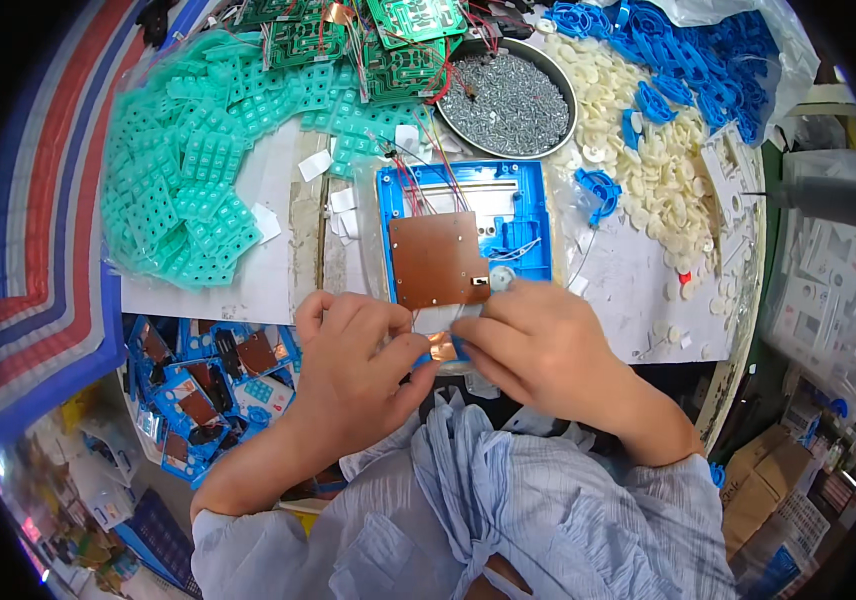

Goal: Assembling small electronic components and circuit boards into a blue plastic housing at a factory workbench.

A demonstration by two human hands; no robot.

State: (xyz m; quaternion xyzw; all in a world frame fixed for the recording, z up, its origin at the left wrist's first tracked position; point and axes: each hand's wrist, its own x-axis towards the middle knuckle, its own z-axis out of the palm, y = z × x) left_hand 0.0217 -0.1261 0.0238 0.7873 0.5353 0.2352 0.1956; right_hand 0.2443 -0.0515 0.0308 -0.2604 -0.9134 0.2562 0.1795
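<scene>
In front of me lies a blue plastic housing [536, 215] with a brown circuit board [435, 258] resting on it. Red and dark wires [416, 190] run up from the board's top edge. At the housing's near end a shiny copper-coloured piece [442, 346] shows between my fingertips. My left hand [356, 345] is closed beside it, thumb and forefinger bent together. From the other side my right hand [540, 345] reaches in with curled, closed fingers, just below the board's lower right corner. What either hand pinches is hidden by the fingers.
Turquoise keypads [188, 160] heap at left; green circuit boards [403, 65] lie behind. A round metal bowl [570, 115] holds screws. Cream discs [648, 175] and blue plastic parts [688, 60] pile at right. Blue housings with boards [203, 395] sit below left. A dark tool [833, 195] juts in from the right.
</scene>
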